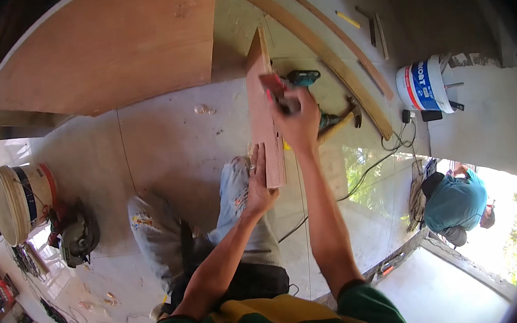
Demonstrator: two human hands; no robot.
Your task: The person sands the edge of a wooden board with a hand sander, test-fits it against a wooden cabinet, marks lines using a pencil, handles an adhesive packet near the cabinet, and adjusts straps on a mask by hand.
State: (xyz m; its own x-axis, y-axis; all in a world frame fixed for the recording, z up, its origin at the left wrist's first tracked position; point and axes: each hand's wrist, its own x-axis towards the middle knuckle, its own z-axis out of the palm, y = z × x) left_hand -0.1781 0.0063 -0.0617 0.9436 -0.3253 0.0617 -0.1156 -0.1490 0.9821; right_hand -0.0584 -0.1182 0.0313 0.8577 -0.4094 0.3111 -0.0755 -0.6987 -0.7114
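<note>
This looks like a room under construction, its tiled floor [168, 133] serving as a carpentry workshop. Ahead and left of the left hand's fingers [260, 158] is a broad wooden sheet [129, 43]; farther left sits a circular saw [79, 241]. To their right lie a hammer [337, 128] and a long plank [341, 66].

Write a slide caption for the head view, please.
Left hand on a wooden board, right hand holding a dark tool at its edge, a hammer lying nearby.
</note>
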